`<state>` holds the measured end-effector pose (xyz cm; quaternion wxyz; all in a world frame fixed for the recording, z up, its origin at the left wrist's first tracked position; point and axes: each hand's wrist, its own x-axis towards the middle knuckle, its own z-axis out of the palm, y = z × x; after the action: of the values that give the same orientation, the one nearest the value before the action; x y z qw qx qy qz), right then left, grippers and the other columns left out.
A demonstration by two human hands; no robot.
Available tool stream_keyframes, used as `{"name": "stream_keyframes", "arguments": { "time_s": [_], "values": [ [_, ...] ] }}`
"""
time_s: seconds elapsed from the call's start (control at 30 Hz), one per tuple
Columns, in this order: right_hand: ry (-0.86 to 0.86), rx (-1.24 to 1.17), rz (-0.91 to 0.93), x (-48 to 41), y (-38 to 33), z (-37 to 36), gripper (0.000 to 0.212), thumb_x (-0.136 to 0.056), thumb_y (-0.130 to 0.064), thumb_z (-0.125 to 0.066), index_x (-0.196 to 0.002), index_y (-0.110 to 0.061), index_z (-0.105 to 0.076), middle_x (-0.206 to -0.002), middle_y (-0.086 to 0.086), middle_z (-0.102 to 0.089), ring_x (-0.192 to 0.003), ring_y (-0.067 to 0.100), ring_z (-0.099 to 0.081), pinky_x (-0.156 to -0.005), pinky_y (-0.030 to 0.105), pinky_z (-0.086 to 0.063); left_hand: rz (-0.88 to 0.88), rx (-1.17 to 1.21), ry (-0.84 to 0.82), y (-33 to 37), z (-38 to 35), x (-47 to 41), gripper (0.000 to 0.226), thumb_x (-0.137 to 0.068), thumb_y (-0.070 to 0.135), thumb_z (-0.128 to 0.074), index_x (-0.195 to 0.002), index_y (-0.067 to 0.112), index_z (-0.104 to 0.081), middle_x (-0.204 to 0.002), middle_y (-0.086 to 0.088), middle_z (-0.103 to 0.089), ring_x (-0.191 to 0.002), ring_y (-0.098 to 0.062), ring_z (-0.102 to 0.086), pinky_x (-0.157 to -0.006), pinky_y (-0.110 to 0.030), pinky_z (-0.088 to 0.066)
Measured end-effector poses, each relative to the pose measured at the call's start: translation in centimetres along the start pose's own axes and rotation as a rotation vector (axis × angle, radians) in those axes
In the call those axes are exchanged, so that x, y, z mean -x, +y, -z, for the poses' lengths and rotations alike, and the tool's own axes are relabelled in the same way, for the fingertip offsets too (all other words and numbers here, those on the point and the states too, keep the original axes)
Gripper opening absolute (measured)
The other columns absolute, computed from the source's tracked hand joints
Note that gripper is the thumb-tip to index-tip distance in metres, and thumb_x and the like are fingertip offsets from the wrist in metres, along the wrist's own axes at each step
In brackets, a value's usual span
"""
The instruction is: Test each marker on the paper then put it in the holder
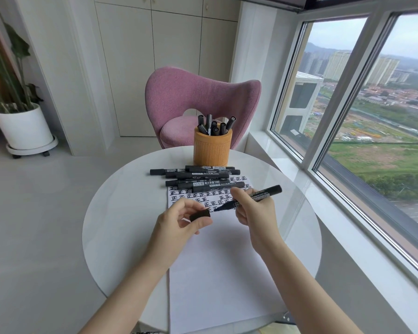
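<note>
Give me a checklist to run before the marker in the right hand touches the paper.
1. Cap off: ok. The left hand pinches the cap, clear of the tip.
2. Grip: ok. The right hand holds the marker, tip angled down toward the paper.
3. Blank space: ok. The paper is unmarked below the written rows.
4. Loose markers out of the way: ok. They lie across the paper's far edge.
5. Tip condition: cannot tell, too small to see.
6. Room in the holder: cannot tell. Several markers already stand in it.
</note>
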<state>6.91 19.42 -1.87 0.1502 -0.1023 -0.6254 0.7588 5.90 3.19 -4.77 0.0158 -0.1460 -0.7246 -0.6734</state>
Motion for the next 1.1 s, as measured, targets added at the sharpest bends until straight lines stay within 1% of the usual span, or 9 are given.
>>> {"name": "stream_keyframes", "arguments": {
  "time_s": [0.1,0.27,0.47,0.6,0.73,0.83,0.97,1.03,1.1],
  "values": [
    [-0.009,0.012,0.009,0.4,0.2,-0.4,0.046,-0.086,0.001,-0.055,-0.059,-0.022,-0.025,-0.052,-0.004,-0.017,-0.049,0.015,-0.012,-0.041,0.019,-0.016,0.003,0.006,-0.005,0.0,0.0,0.0,0.021,-0.071,0.009,-0.077,-0.083,0.016,-0.061,-0.077,0.008,-0.070,-0.057,-0.011,-0.058,-0.062,-0.021,-0.051],
    [-0.061,0.056,0.025,1.0,0.3,-1.5,0.044,-0.086,0.002,-0.055,-0.057,-0.019,-0.030,-0.049,-0.006,-0.021,-0.044,0.012,-0.016,-0.040,0.018,-0.019,0.010,-0.005,-0.032,-0.1,-0.1,0.0,0.021,-0.072,0.011,-0.077,-0.085,0.015,-0.061,-0.076,0.009,-0.070,-0.057,-0.011,-0.059,-0.063,-0.019,-0.050],
    [-0.083,0.150,0.069,1.4,0.9,-2.6,0.041,-0.081,-0.002,-0.057,-0.054,-0.017,-0.031,-0.051,0.000,-0.023,-0.053,0.019,-0.018,-0.050,0.029,-0.018,-0.008,0.090,-0.002,0.2,0.0,0.0,0.015,-0.077,0.001,-0.072,-0.078,0.012,-0.061,-0.069,-0.012,-0.068,-0.055,-0.016,-0.055,-0.056,-0.024,-0.048],
    [-0.092,0.178,0.077,1.2,0.7,-3.0,0.034,-0.081,-0.003,-0.059,-0.058,-0.014,-0.036,-0.047,0.002,-0.031,-0.051,0.018,-0.025,-0.047,0.025,-0.027,-0.030,0.135,-0.012,0.5,-0.1,0.1,0.011,-0.081,-0.001,-0.066,-0.077,0.008,-0.060,-0.064,-0.004,-0.069,-0.050,-0.013,-0.049,-0.051,-0.021,-0.044],
    [-0.130,0.149,0.086,1.1,0.7,-3.3,0.037,-0.082,-0.002,-0.060,-0.056,-0.015,-0.038,-0.050,0.005,-0.033,-0.051,0.018,-0.029,-0.045,0.023,-0.028,-0.029,0.142,-0.005,0.5,0.0,0.1,0.009,-0.083,0.000,-0.064,-0.078,0.007,-0.060,-0.061,-0.003,-0.068,-0.050,-0.011,-0.046,-0.046,-0.020,-0.040],
    [-0.163,0.153,0.089,1.0,0.6,-3.3,0.039,-0.083,-0.007,-0.065,-0.054,-0.016,-0.041,-0.050,0.004,-0.038,-0.051,0.020,-0.033,-0.045,0.022,-0.029,-0.016,0.126,0.002,0.4,-0.1,0.0,0.009,-0.084,0.003,-0.064,-0.078,0.008,-0.059,-0.063,-0.002,-0.068,-0.050,-0.011,-0.046,-0.046,-0.019,-0.039],
    [-0.292,0.122,0.048,0.9,0.3,-2.9,0.047,-0.089,-0.019,-0.066,-0.049,-0.023,-0.041,-0.048,-0.004,-0.031,-0.047,0.014,-0.026,-0.045,0.018,-0.024,-0.034,0.084,0.055,0.2,0.1,-0.2,0.009,-0.083,0.009,-0.066,-0.080,0.014,-0.059,-0.068,0.000,-0.067,-0.055,-0.012,-0.048,-0.049,-0.019,-0.038],
    [-0.300,0.110,0.034,0.8,0.3,-2.4,0.041,-0.091,-0.023,-0.065,-0.053,-0.027,-0.049,-0.052,-0.001,-0.033,-0.048,0.013,-0.029,-0.044,0.017,-0.026,-0.067,0.080,0.100,0.1,0.3,-0.3,0.011,-0.083,0.009,-0.066,-0.082,0.020,-0.062,-0.069,0.004,-0.065,-0.057,-0.012,-0.051,-0.050,-0.020,-0.040],
    [-0.245,0.140,0.023,0.7,0.3,-1.9,0.025,-0.088,-0.030,-0.067,-0.067,-0.022,-0.055,-0.052,0.000,-0.037,-0.047,0.012,-0.033,-0.045,0.016,-0.028,-0.088,0.068,0.174,0.1,0.7,-0.5,0.013,-0.085,0.009,-0.065,-0.086,0.021,-0.064,-0.072,0.001,-0.065,-0.056,-0.012,-0.052,-0.053,-0.022,-0.044]
  ]
}}
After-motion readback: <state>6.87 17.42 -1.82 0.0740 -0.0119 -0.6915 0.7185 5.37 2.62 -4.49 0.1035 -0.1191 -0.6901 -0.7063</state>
